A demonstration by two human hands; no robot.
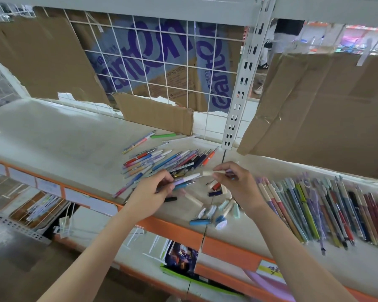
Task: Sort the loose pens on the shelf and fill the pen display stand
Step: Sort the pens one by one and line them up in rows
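Note:
A heap of loose coloured pens (162, 162) lies on the white shelf (52, 136). My left hand (150, 194) grips a few pens, among them a lilac and white pen (187, 179) that points right. My right hand (234, 182) pinches a small cream cap (207, 172) just right of that pen's tip. Loose caps (218, 212) lie scattered below my hands near the shelf's front edge. A sorted row of pens (323, 205) lies side by side on the shelf to the right. No pen display stand is in view.
Torn cardboard (155, 114) leans on the white wire grid at the back. A slotted metal upright (238, 101) stands behind the heap. A large cardboard sheet (319, 105) hangs at the right. The orange shelf edge (177, 229) runs below, with stock on a lower shelf.

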